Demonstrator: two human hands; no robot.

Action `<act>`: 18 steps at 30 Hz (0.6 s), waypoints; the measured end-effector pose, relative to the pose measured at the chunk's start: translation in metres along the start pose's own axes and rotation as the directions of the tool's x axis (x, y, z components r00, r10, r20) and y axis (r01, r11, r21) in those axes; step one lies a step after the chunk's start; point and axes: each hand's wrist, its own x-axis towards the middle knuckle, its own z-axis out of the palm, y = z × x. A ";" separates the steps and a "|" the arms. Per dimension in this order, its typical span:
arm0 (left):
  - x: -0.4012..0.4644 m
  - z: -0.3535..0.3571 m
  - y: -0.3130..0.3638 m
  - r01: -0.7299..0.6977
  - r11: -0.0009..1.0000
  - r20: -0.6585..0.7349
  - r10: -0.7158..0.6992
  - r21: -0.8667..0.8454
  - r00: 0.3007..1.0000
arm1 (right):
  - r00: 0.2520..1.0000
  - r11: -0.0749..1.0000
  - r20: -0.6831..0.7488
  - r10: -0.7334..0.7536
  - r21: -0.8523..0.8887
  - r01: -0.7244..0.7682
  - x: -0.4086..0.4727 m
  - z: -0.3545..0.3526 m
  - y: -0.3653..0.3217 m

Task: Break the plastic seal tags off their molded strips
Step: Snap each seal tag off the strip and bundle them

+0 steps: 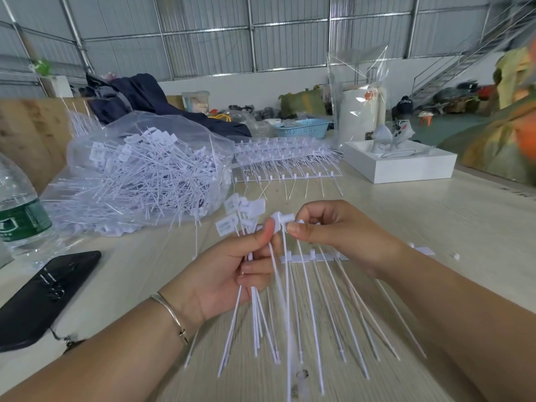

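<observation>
1. Left hand keeps a closed grip round a bundle of loose white plastic seal tags, stems pointing down.
2. Right hand pinches the head of one tag on the white molded strip, just above the pale wooden counter.
3. Clear plastic bag of separated tags lies beyond the left hand.

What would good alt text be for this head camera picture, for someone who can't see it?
A left hand holds a bunch of loose white seal tags while the right hand pinches the next tag on a molded strip over a wooden table. Behind lie a clear bag of tags and more strips.
</observation>
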 end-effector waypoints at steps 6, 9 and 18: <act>0.002 0.003 -0.006 0.065 0.988 -0.013 -0.064 0.137 0.998 | 0.998 0.999 0.055 -0.020 0.045 0.017 -0.001 0.007 -0.004; 0.002 0.001 0.001 0.020 0.995 0.032 -0.023 0.093 0.999 | 1.000 0.999 0.007 -0.027 0.041 0.027 0.000 0.005 -0.004; 0.003 -0.003 0.008 -0.096 0.995 -0.095 0.095 -0.006 0.991 | 0.977 0.988 -0.205 -0.054 0.131 0.082 0.003 -0.011 -0.003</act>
